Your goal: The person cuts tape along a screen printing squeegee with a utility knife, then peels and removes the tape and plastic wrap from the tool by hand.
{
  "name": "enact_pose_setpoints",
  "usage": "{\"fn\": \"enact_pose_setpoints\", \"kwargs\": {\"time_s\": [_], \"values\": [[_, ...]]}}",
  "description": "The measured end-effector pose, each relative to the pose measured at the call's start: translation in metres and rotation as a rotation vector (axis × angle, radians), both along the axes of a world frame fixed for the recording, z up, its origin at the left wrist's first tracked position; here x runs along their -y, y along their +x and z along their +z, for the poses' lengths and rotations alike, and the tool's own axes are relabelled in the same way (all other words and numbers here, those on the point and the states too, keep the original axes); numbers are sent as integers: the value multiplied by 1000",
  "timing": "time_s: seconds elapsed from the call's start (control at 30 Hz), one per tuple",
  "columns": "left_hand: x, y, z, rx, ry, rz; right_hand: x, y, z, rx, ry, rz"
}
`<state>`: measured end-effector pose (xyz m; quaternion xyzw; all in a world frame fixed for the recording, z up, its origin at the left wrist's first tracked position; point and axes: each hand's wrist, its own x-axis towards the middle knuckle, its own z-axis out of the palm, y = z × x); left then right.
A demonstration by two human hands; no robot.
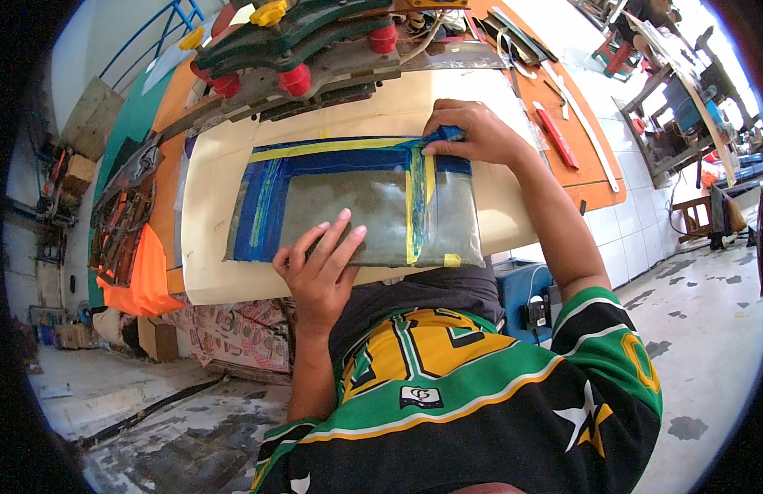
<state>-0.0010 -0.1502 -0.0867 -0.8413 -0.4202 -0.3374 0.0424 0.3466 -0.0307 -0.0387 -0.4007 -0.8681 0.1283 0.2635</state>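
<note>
A flat grey panel (pixel 344 198) lies on a cream sheet on the table, with wide blue painted bands along its top and sides. Yellow tape (pixel 332 150) runs along its upper edge, and another yellow strip (pixel 414 206), smeared with blue, goes down its right part. My left hand (pixel 322 263) rests on the panel's near edge, fingers stretched out and holding nothing. At the far right corner my right hand (pixel 476 136) pinches a crumpled blue-stained piece (pixel 449 133) between thumb and fingers. Whether that piece is tape or cloth, I cannot tell.
A dark green machine with red knobs (pixel 294 78) stands behind the panel. Right of the cream sheet (pixel 213 255) lie a red-handled tool (pixel 556 136) and a white strip (pixel 583 123). Orange cloth (pixel 143 272) hangs over the table's left edge, beside dark brown scraps (pixel 122 206).
</note>
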Motion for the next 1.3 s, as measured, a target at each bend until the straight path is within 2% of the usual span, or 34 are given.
{"fn": "enact_pose_setpoints", "kwargs": {"time_s": [0.23, 0.5, 0.63, 1.03, 1.1, 1.17, 1.23, 1.3], "values": [[4, 10, -1, -21, 10, 42, 5, -5, 2, -44, 45, 38], [1, 11, -11, 42, 39, 37, 7, -10, -1, 28, 192, -5], [1, 10, -14, 25, 58, 59, 6, -9, 0, 52, 182, -48], [2, 10, -24, 56, 84, 61, -5, -4, -7, -95, 108, -79], [2, 9, -26, 60, 89, 50, -23, 12, -17, -509, -68, -390], [2, 10, -27, 67, 89, 53, -31, 40, -4, -775, 10, -445], [2, 10, -27, 70, 91, 61, -23, 45, 5, -853, 37, -440], [3, 9, -26, 62, 74, 62, -17, 41, 2, -790, -31, -361]]}}
